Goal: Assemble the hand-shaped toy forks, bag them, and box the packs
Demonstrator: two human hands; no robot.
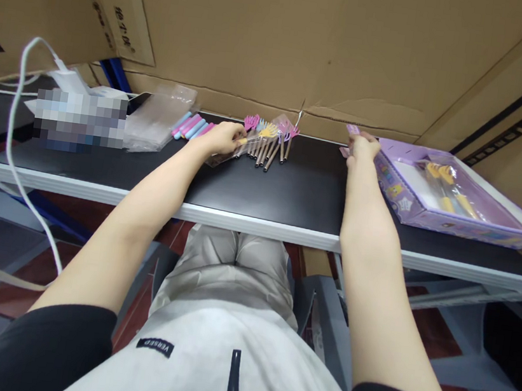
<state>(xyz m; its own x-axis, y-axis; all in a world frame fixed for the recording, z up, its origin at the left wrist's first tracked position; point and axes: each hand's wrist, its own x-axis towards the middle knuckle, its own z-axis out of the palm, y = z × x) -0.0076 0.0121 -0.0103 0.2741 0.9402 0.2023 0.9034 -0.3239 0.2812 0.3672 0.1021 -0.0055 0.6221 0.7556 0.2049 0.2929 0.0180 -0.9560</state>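
Observation:
My left hand [225, 137] lies on the black table [299, 194] with its fingers curled onto a clear plastic sleeve [228, 154] beside a row of several brown pens with hand-shaped coloured tops [268, 142]. My right hand [362, 150] is closed in a pinch on a small pink item [352, 130] at the left corner of a purple gift box [453, 198]. The box lies open and holds yellow-topped pens under a clear window.
Pink and blue pen caps [192, 126] lie left of my left hand, next to a stack of clear bags [158, 118]. A white charger and cable [55, 75] sit at the far left. Cardboard boxes [282, 38] wall off the table's back edge.

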